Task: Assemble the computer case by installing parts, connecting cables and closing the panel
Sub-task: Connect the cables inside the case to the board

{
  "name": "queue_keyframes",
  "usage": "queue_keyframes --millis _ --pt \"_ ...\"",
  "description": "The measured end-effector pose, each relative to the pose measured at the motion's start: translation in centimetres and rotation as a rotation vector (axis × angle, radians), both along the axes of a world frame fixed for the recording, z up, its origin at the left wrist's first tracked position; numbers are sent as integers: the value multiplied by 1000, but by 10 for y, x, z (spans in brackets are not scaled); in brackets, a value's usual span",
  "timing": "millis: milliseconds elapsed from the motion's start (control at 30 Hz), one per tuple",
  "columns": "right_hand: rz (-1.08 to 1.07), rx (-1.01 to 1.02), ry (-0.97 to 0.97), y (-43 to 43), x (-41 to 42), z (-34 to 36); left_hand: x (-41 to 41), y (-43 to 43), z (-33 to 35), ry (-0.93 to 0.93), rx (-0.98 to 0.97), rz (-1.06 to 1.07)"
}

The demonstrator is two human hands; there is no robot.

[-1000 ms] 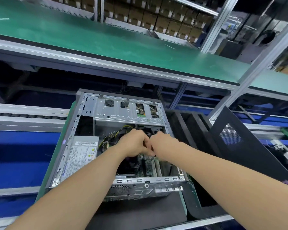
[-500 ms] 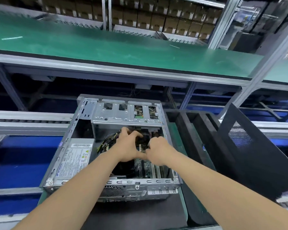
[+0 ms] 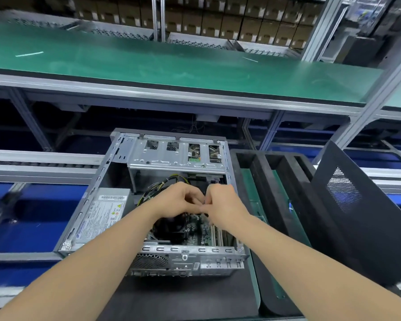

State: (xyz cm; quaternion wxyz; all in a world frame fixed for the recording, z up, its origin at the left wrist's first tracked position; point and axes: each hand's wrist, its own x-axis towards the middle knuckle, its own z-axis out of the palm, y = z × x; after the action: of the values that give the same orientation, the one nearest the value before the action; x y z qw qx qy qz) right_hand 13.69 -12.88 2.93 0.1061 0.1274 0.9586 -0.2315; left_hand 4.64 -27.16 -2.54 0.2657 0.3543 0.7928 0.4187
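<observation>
Case lies on its side, open side up, on a black mat on the counter. Contents: power supply in the case's near-left corner; drive cage across its far end; yellow-black cables just below the cage; fan and board mid-case. Left grip and right grip meet over the case's middle, fingers curled and touching. Right grip pinches a thin dark lead; cannot tell what the left grip clasps, if anything. Slotted foam tray just right of the case; black side panel leans farther right.
</observation>
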Motion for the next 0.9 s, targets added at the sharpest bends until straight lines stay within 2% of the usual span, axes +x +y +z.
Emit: queue_keyframes --millis 133,267,333,433,567,700,900 --pt "-7 -68 -37 7 0 9 -5 -5 0 -159 42 67" --pt "-46 -125 -9 9 2 9 -2 -4 3 -156 -38 -16" --pt "-53 -83 29 6 2 7 -1 -4 5 -159 -98 -26" --pt "-58 -11 90 2 -1 8 2 -4 11 -275 -51 41" --pt "-51 -71 79 -1 -5 17 6 -6 15 -373 11 225" --pt "4 -4 152 -1 -13 21 8 -6 14 -419 -16 134" --pt "213 -8 125 -9 -26 22 -6 -22 13 -267 -25 269"
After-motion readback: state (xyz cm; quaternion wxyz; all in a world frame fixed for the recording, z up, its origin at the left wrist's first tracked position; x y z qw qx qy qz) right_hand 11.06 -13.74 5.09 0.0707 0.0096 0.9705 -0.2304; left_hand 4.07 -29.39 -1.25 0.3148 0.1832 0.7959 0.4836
